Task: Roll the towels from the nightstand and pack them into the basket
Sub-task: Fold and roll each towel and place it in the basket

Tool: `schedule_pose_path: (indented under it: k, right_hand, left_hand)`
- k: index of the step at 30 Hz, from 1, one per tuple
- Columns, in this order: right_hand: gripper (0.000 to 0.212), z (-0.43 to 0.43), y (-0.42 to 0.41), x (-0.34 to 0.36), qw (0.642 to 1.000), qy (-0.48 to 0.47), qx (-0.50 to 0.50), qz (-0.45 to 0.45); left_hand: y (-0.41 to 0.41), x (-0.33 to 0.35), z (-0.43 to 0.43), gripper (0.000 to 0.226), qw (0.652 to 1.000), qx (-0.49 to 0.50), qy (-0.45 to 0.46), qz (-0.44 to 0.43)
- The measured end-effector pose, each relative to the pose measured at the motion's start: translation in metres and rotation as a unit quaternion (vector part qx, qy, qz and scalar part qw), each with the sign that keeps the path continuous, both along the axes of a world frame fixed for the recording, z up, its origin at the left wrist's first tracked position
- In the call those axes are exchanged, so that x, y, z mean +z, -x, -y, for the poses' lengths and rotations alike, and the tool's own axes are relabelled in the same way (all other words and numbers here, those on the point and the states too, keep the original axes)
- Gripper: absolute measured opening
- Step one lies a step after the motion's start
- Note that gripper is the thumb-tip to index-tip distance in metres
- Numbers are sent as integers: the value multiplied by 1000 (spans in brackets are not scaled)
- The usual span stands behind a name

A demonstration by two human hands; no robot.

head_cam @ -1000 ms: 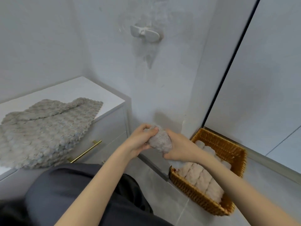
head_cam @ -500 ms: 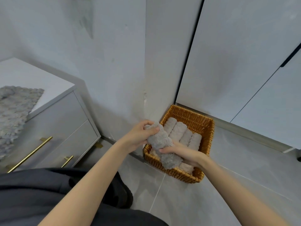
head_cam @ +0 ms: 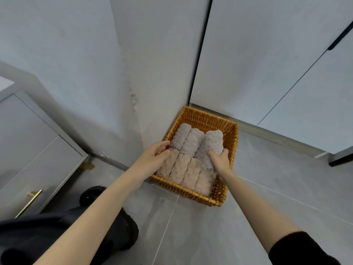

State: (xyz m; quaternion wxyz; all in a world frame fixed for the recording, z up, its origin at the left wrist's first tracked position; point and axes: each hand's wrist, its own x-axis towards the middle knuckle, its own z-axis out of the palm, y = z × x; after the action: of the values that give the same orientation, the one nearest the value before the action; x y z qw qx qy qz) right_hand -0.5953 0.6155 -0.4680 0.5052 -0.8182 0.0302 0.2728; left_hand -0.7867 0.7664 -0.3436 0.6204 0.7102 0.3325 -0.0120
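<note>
A rectangular basket of woven honey-brown wicker (head_cam: 210, 119) sits on the pale grey tiled floor (head_cam: 267, 188). It is tucked into the corner where the grey wall (head_cam: 76, 64) meets the white cabinet doors (head_cam: 267, 64). Inside it lie fluffy beige rolled towels (head_cam: 180, 169), packed side by side. Four make up the near row and two lie in the far row against the basket's left wall (the near ones look a touch warmer in colour than the far ones).

The right hand (head_cam: 219, 162) grips one more, a pale grey fluffy towel roll (head_cam: 213, 142), with its fingers curled over the roll's near end. This roll lies at the right of the far row, just beside the second far towel. Its far end points toward the back wall of the basket and its near end rides up over the near row. Whether it touches the basket's bottom cannot be told.

The left hand (head_cam: 154, 157) is at the basket's left side. Its fingers are loosely extended and rest on the leftmost near towel where the two rows meet; it closes round nothing.

At the left edge stands the pale grey nightstand (head_cam: 38, 150) with drawer fronts and a brass bar handle (head_cam: 28, 202). Only a sliver of its white top shows. Dark clothing (head_cam: 38, 236) fills the lower left, and a black sleeve (head_cam: 301, 249) covers the right upper arm.
</note>
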Motion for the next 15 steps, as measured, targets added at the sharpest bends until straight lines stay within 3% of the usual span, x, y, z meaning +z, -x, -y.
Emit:
schedule_pose_path:
  k: [4, 11, 15]
  right_hand:
    - [70, -11, -32, -29, 995, 92, -37, 20]
    - [74, -44, -63, -69, 989, 140, -33, 39]
    - [73, -53, -73, -87, 974, 184, -135, 9]
  left_hand:
    - [-1, -4, -7, 30, 1000, 3, 4, 5]
    - [-10, -13, -14, 30, 1000, -7, -6, -5]
    - [-18, -19, -17, 31, 1000, -5, -6, -8]
